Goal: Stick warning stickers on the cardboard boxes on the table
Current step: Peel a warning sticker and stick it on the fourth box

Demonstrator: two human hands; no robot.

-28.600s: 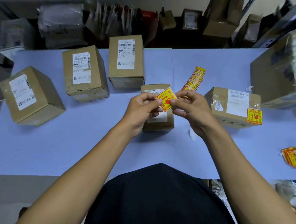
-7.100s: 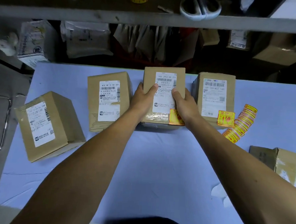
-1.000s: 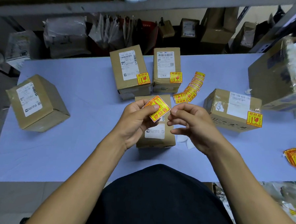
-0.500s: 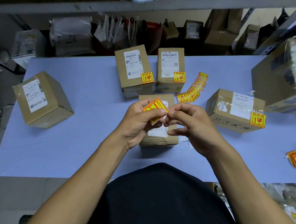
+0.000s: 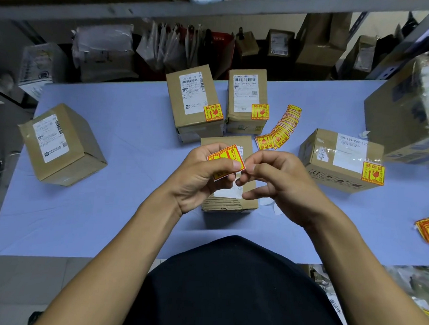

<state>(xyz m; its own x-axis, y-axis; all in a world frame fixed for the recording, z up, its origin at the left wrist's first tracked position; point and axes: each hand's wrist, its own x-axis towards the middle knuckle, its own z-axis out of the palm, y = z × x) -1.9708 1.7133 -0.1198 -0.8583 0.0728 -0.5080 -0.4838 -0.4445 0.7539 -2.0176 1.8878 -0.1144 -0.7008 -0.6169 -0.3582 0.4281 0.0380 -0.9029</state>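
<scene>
A person's two hands meet above a blue table (image 5: 106, 218). The left hand (image 5: 200, 176) pinches a yellow and red sticker (image 5: 227, 160) between thumb and fingers. The right hand (image 5: 277, 180) has thumb and forefinger closed together at the sticker's right corner, probably picking at its backing. Directly under both hands, and a little farther from the body, lies the near box (image 5: 228, 203), its long axis running away from the person; no sticker shows on its visible top. The sticker sits tilted over that box's far end, so the likely move is straight down, with the left hand nearer. Three other boxes already carry stickers; the left box (image 5: 60, 144) has none.
</scene>
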